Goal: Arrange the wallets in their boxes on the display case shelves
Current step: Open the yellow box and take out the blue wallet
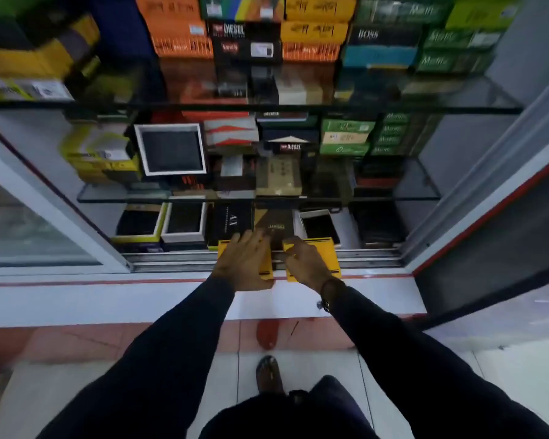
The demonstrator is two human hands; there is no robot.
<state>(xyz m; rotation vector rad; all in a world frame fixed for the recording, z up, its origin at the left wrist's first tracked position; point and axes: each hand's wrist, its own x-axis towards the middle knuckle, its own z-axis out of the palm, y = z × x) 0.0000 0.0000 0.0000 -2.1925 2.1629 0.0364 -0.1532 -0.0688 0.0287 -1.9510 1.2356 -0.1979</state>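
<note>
My left hand (pixel 246 264) grips a yellow wallet box (pixel 265 270) at the front edge of the bottom shelf. My right hand (pixel 306 263) grips a second yellow wallet box (pixel 325 248) just to its right. Both boxes sit over the sliding-door track (pixel 171 259). Behind them stand a black AX box (pixel 232 221) and a brown-and-black box (pixel 274 223). Open boxes holding black wallets (pixel 184 221) stand further left on the same shelf.
Two glass shelves (pixel 419 194) above carry stacked orange, green, yellow and black boxes. An open white-framed box (pixel 171 152) leans on the middle shelf. A cabinet door (pixel 488 217) stands open at right. A white ledge (pixel 108 299) runs below; my foot (pixel 268 373) is on the tiled floor.
</note>
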